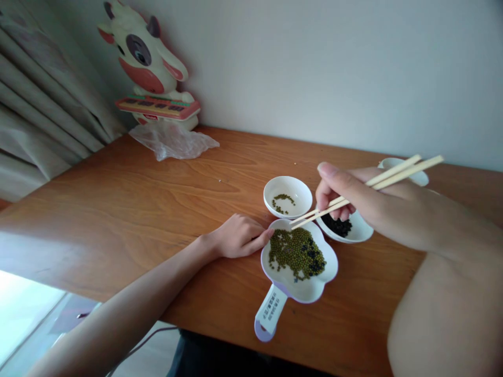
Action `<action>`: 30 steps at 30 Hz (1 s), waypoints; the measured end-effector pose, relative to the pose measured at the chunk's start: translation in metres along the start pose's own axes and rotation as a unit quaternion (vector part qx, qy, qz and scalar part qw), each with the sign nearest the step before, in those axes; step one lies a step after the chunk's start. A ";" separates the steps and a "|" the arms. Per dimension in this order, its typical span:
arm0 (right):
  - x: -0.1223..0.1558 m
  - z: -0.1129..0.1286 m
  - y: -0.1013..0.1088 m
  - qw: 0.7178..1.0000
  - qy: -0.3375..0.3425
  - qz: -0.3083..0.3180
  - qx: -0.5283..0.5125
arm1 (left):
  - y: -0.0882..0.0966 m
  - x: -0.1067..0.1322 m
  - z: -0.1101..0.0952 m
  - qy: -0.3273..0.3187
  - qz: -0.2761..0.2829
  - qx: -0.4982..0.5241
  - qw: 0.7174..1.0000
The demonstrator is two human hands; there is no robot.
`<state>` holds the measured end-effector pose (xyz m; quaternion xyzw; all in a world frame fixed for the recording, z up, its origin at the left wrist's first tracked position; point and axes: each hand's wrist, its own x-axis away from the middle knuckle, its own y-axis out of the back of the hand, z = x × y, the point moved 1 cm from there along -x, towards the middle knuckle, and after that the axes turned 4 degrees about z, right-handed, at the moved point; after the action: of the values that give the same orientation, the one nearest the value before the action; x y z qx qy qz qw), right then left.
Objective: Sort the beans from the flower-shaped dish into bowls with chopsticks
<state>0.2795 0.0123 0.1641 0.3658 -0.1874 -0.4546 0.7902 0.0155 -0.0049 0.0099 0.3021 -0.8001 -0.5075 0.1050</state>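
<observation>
A pair of wooden chopsticks (377, 183) is gripped in my right hand (353, 196), tips close together over the top edge of a flower-shaped dish (314, 293). That white dish has a purple rim and a labelled handle. Green beans (286, 248) cover much of its inside, with black beans (312, 256) mixed in on the right. My left hand (241, 235) rests on the table, thumb touching the dish's left rim, its other fingers curled. Behind the dish stands a white bowl (302, 191) with some green beans. Another white bowl (362, 228), partly under my right hand, contains black beans.
A further white bowl (420, 178) is partly hidden behind my right hand. At the back left of the wooden table (165, 204), a cow-shaped toy keyboard (157, 104) leans by the wall, with a crumpled clear plastic bag (176, 141) before it. A curtain (39, 104) hangs on the left.
</observation>
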 end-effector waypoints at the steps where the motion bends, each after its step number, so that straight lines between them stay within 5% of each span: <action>1: 0.001 0.003 -0.004 0.999 -0.020 0.016 0.030 | 0.000 0.000 0.000 0.003 0.003 -0.003 1.000; 4: 0.004 0.010 -0.014 0.992 -0.078 0.038 0.091 | 0.000 0.001 0.001 0.008 0.005 -0.005 1.000; 10: 0.004 0.012 -0.028 0.995 -0.023 0.062 0.080 | 0.001 0.001 0.002 0.011 0.022 -0.001 1.000; 20: 0.001 0.000 -0.029 0.995 -0.006 0.027 0.097 | 0.003 0.002 0.000 0.012 0.029 0.005 1.000; 25: 0.004 0.001 -0.026 0.993 -0.041 0.087 0.066 | 0.005 0.002 -0.001 0.016 0.034 0.007 0.999; 30: 0.007 0.006 -0.022 0.995 -0.039 0.083 0.025 | 0.005 0.002 -0.001 0.018 0.045 0.021 0.999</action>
<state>0.2664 -0.0035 0.1517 0.3507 -0.2596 -0.3963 0.8078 0.0122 -0.0054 0.0143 0.2771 -0.8215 -0.4797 0.1352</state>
